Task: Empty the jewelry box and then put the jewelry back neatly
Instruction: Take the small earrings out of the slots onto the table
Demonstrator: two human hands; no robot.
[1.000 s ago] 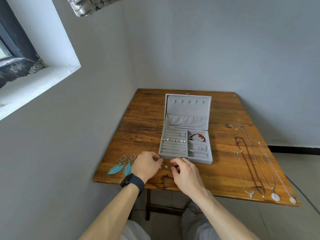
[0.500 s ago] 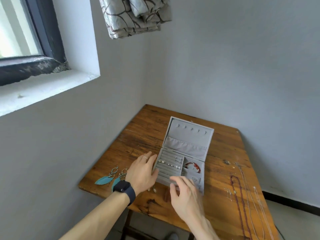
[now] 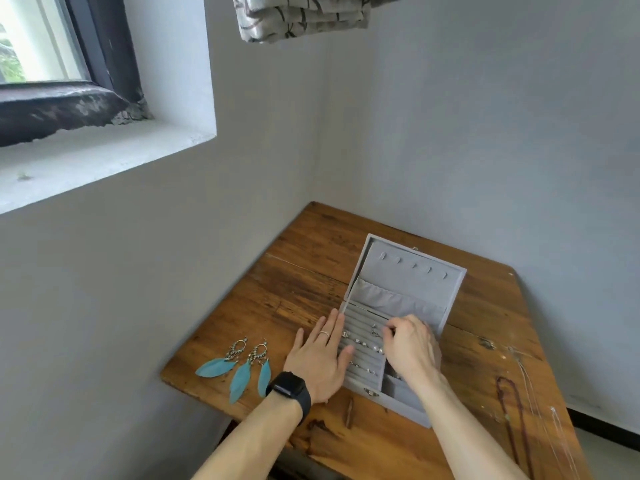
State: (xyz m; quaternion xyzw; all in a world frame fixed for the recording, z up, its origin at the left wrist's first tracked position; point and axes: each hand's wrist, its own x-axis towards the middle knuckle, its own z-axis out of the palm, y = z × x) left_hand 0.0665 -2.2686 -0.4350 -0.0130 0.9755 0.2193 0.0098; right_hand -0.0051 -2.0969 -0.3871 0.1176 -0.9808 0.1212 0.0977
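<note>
Nearest, on the left wrist: a black watch [image 3: 288,389], screen dark, nothing readable on it. Just beyond, left hand [image 3: 320,362] laid flat on the worktop [image 3: 304,289], fingers straight and close together, pressed along the left wall of the jewelry box [image 3: 403,408], thumb lapping over onto the ring rolls. Probably there to keep the light box from sliding. A thin ring [image 3: 324,334] worn on one finger. Further left, near the worktop's edge, a pair of teal feather earrings [image 3: 239,367] laid side by side, apart from the box, seemingly not yet put back.

Right hand [image 3: 410,348] over the box's middle, fingers curled, thumb and forefinger drawn tip to tip above the rolls. Looks like a pinch on something tiny, yet impossible to tell what, or whether anything at all. Several small rings and studs [image 3: 362,342] tucked into the slots, so judged to be the putting-back stage. Right-hand compartments mostly hidden under the wrist.

Off to the right, stretched lengthwise on the wood, necklaces [image 3: 530,417] — kept straight, likely to avoid tangles. Farther back, lid [image 3: 410,275] propped open, its row of hooks bare above a slack pocket.

No brand, label or writing legible anywhere.
</note>
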